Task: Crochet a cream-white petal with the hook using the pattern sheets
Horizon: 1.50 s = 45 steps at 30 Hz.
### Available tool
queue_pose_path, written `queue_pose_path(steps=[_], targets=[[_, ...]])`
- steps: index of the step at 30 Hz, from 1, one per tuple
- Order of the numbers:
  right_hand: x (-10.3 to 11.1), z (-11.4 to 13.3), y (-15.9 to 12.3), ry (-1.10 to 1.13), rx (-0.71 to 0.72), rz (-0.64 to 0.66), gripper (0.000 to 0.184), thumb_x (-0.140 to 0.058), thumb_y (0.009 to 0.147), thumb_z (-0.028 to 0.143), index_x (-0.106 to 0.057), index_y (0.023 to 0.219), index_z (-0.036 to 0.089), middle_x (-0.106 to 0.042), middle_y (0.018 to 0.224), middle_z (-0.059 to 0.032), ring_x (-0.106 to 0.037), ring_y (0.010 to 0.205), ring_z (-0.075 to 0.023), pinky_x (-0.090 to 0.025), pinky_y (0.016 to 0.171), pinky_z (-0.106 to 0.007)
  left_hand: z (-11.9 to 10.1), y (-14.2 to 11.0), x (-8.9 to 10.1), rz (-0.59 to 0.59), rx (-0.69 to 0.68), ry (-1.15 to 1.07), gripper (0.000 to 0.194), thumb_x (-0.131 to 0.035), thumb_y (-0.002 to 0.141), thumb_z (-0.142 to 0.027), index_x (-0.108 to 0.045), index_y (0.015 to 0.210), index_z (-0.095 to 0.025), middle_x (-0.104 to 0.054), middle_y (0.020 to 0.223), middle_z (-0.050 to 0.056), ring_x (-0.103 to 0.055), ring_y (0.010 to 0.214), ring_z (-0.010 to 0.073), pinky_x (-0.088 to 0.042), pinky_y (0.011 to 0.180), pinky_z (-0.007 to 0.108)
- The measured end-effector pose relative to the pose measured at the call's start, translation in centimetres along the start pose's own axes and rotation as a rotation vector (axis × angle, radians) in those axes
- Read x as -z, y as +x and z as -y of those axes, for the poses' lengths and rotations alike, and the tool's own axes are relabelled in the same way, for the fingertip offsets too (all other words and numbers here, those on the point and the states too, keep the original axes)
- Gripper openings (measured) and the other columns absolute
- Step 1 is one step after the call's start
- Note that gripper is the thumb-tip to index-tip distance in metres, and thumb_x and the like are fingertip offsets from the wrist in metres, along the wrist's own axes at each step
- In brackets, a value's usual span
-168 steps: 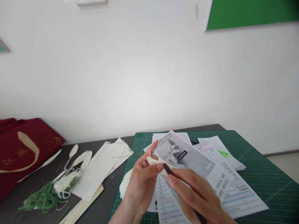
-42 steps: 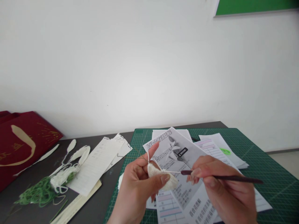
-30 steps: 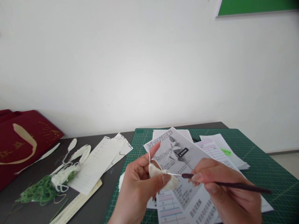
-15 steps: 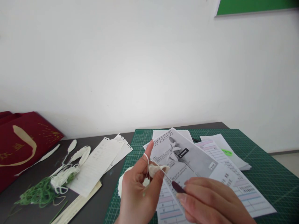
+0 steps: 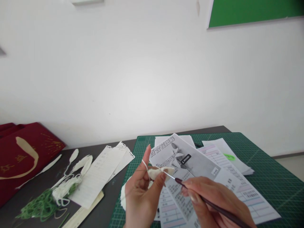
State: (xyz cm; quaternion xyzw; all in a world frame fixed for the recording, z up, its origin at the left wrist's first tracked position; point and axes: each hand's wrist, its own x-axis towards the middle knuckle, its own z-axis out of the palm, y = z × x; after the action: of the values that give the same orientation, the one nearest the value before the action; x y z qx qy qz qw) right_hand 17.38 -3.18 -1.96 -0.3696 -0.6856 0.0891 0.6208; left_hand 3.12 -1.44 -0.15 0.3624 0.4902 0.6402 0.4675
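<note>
— Where is the white crocheted piece (image 5: 154,174)?

— Lower center of the frame, gripped between thumb and fingers of a person's left hand (image 5: 143,198), the index finger raised with a strand of white yarn (image 5: 143,162) looped around it.

— And the right hand (image 5: 213,198)?

— Lower right of center, fingers closed on a dark-handled hook (image 5: 220,209), its slim metal shaft slanting up and left to meet the piece beside the left thumb.

— What lies beneath?

— A printed sheet (image 5: 201,164) bearing a flower picture, overlapping other papers on a green cutting mat (image 5: 268,172). A bright green clip (image 5: 229,156) rests on white paper, right of center.

— The left of the frame?

— A red bag (image 5: 21,180) at the edge and, on the dark surface (image 5: 104,210), tangled green yarn (image 5: 39,205) at lower left, touching white strands (image 5: 63,190), near handwritten notebook pages (image 5: 99,175).
</note>
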Motion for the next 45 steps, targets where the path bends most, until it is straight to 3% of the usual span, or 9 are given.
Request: queue_pose_path(steps=[2, 6, 12, 20, 24, 28, 34, 40, 45], targets=[[-0.3, -0.7, 0.4, 0.182, -0.096, -0.039, 0.026, -0.057, 0.081, 0.005, -0.067, 0.099, 0.021, -0.073, 0.076, -0.0024, -0.069, 0.066, -0.0156, -0.056, 0.060, -0.024, -0.3, 0.2, -0.1, 0.043, 0.083, -0.084, 0.076, -0.082, 0.062, -0.019, -0.054, 0.133, -0.021, -0.068, 0.062, -0.003, -0.061, 0.057, 0.0096, -0.050, 0.062, 0.018], [-1.1, -2.0, 1.5, 0.659, -0.553, -0.132, 0.013, -0.059, 0.088, 0.022, -0.070, 0.084, 0.020, -0.066, 0.058, 0.0009, -0.062, 0.051, -0.0103, -0.053, 0.052, -0.019, -0.7, 0.5, -0.2, 0.122, 0.207, -0.185, 0.073, -0.082, 0.061, -0.015, -0.057, 0.130, -0.021, -0.066, 0.058, -0.004, -0.060, 0.055, 0.0087, -0.050, 0.062, 0.019], [-2.2, -2.2, 1.9, 1.136, -1.035, -0.149, 0.018, -0.075, 0.076, 0.031, -0.072, 0.076, 0.014, -0.065, 0.055, 0.0004, -0.058, 0.045, -0.0059, -0.050, 0.045, -0.013, -0.6, 0.9, 0.3, 0.284, 0.257, -0.295, 0.056, -0.082, 0.062, -0.011, -0.069, 0.114, -0.027, -0.069, 0.068, -0.002, -0.065, 0.068, 0.0119, -0.051, 0.071, 0.023], [-2.6, -1.7, 1.7, 1.140, -1.092, -0.174, 0.018, -0.079, 0.071, 0.031, -0.073, 0.078, 0.016, -0.067, 0.058, 0.0000, -0.056, 0.045, -0.0052, -0.046, 0.040, -0.011, -0.7, 0.6, 0.2, 0.302, 0.237, -0.341, 0.069, -0.079, 0.064, -0.011, -0.059, 0.126, -0.034, -0.069, 0.070, -0.003, -0.066, 0.072, 0.0129, -0.051, 0.072, 0.023], [-2.6, -1.3, 1.1, 0.942, -0.894, -0.184, 0.015, -0.076, 0.074, 0.031, -0.074, 0.082, 0.018, -0.067, 0.059, -0.0008, -0.058, 0.048, -0.0080, -0.048, 0.042, -0.015, -0.5, 0.8, 0.4, 0.271, 0.186, -0.270, 0.074, -0.080, 0.064, -0.014, -0.055, 0.130, -0.033, -0.068, 0.069, -0.003, -0.065, 0.067, 0.0117, -0.052, 0.068, 0.022], [-2.6, -1.1, 0.4, 0.757, -0.708, -0.243, 0.011, -0.073, 0.078, 0.028, -0.075, 0.086, 0.020, -0.070, 0.061, -0.0014, -0.062, 0.050, -0.0096, -0.053, 0.049, -0.018, 0.5, 0.5, 0.4, 0.084, -0.050, -0.007, 0.066, -0.079, 0.068, -0.019, -0.057, 0.129, -0.032, -0.066, 0.071, -0.005, -0.064, 0.069, 0.0093, -0.051, 0.072, 0.017], [-2.6, -1.6, 1.5, 0.939, -0.981, -0.237, 0.019, -0.079, 0.070, 0.032, -0.073, 0.074, 0.015, -0.066, 0.052, 0.0001, -0.058, 0.039, -0.0071, -0.048, 0.039, -0.014, 2.0, 0.6, 0.6, 0.107, -0.553, 0.194, 0.061, -0.075, 0.069, -0.013, -0.060, 0.125, -0.032, -0.065, 0.071, -0.004, -0.061, 0.069, 0.0115, -0.050, 0.077, 0.024], [-2.4, -1.9, 2.3, 0.989, -1.020, -0.246, 0.023, -0.081, 0.068, 0.034, -0.069, 0.066, 0.013, -0.065, 0.049, 0.0006, -0.056, 0.036, -0.0064, -0.047, 0.038, -0.013, 0.9, 0.1, 0.1, 0.110, -0.106, -0.002, 0.068, -0.078, 0.067, -0.020, -0.056, 0.130, -0.028, -0.062, 0.070, -0.004, -0.060, 0.070, 0.0121, -0.049, 0.075, 0.022], [-2.0, -2.2, 2.5, 0.953, -0.957, -0.249, 0.024, -0.079, 0.070, 0.035, -0.067, 0.067, 0.015, -0.066, 0.049, 0.0004, -0.058, 0.037, -0.0081, -0.048, 0.040, -0.015, 0.5, 0.0, 0.0, 0.150, -0.023, -0.048, 0.075, -0.080, 0.065, -0.019, -0.053, 0.133, -0.030, -0.063, 0.069, -0.004, -0.062, 0.071, 0.0129, -0.049, 0.075, 0.023]])
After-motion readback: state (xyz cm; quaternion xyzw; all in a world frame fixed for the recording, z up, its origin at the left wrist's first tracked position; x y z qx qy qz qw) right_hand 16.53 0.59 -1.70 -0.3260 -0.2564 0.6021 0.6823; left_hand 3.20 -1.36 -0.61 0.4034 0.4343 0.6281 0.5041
